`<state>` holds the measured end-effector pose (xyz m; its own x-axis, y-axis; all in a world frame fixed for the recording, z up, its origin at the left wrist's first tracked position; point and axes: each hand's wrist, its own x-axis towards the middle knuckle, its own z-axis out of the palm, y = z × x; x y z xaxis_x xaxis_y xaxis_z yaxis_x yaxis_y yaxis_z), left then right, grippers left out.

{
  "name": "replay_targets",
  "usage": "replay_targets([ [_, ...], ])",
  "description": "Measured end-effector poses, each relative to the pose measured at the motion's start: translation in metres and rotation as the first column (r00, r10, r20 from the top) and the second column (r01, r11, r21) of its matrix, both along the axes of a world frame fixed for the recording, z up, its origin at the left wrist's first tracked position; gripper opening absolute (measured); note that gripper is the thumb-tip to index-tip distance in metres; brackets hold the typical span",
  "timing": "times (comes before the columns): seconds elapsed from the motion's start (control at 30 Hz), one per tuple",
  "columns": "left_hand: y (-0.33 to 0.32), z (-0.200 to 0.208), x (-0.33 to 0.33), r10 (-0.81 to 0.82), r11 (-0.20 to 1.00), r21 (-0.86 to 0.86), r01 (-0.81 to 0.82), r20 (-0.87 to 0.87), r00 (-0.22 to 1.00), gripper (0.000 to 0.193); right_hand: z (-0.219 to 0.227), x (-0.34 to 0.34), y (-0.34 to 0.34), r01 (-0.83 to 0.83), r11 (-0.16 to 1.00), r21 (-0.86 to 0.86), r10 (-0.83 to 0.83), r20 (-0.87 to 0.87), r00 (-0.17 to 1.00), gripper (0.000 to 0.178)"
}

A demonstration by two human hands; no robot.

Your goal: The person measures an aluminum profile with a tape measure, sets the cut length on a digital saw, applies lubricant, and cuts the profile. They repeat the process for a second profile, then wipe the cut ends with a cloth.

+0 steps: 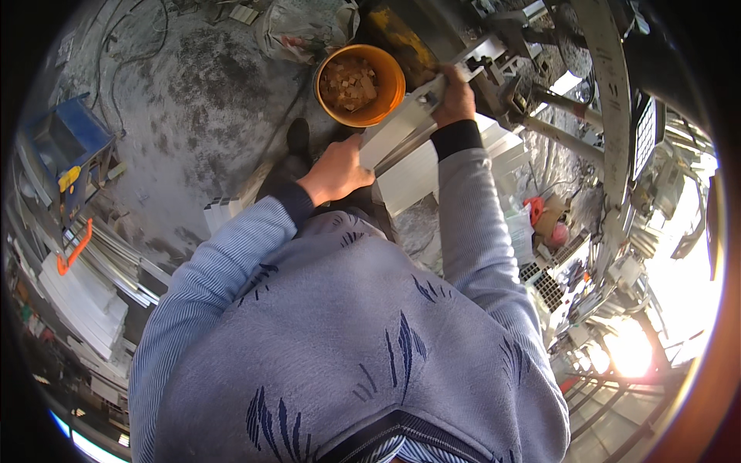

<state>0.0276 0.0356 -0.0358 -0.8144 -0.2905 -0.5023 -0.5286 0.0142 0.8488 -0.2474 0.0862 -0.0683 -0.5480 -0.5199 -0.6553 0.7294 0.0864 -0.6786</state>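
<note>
Between my two hands runs a pale, flat-sided metal profile [403,128], tilted up toward the right. My left hand [340,170] is closed round its lower left end. My right hand [457,99] grips the upper right end, close to a metal machine part [488,52]; a small dark opening shows in the profile by these fingers. Under and beside the held piece lies a stack of white profiles [413,176], partly covered by my right forearm. Just beyond the profile stands an orange bucket [400,86] with small offcuts in it.
A white sack [305,31] sits behind the bucket. Machine bars and a frame [606,100] crowd the right side. To the left are a blue metal bin [73,127], an orange-handled tool [77,247] and long white profiles [85,309]. Cables [100,77] lie on the stained floor.
</note>
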Motion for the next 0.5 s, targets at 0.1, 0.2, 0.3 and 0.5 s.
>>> replay_targets([
  [0.1,-0.008,0.008,0.041,-0.011,1.0,-0.007,0.011,0.051,0.999,0.045,-0.001,0.054,0.003,-0.05,0.999,-0.006,0.05,-0.094,0.994,0.016],
  [0.2,-0.019,0.016,0.07,0.0,1.0,0.005,-0.001,0.099,0.995,0.042,-0.002,0.096,-0.006,0.119,0.992,-0.049,-0.122,-0.06,0.991,0.021],
  [0.3,-0.025,0.018,0.078,-0.035,0.999,0.014,0.033,0.153,0.988,0.041,0.006,0.102,-0.009,0.132,0.99,-0.055,-0.135,-0.038,0.99,0.021],
  [0.5,-0.014,0.013,0.067,-0.013,0.999,-0.038,0.017,0.112,0.994,0.044,0.011,0.103,-0.01,0.182,0.982,-0.043,-0.184,-0.045,0.982,0.021],
])
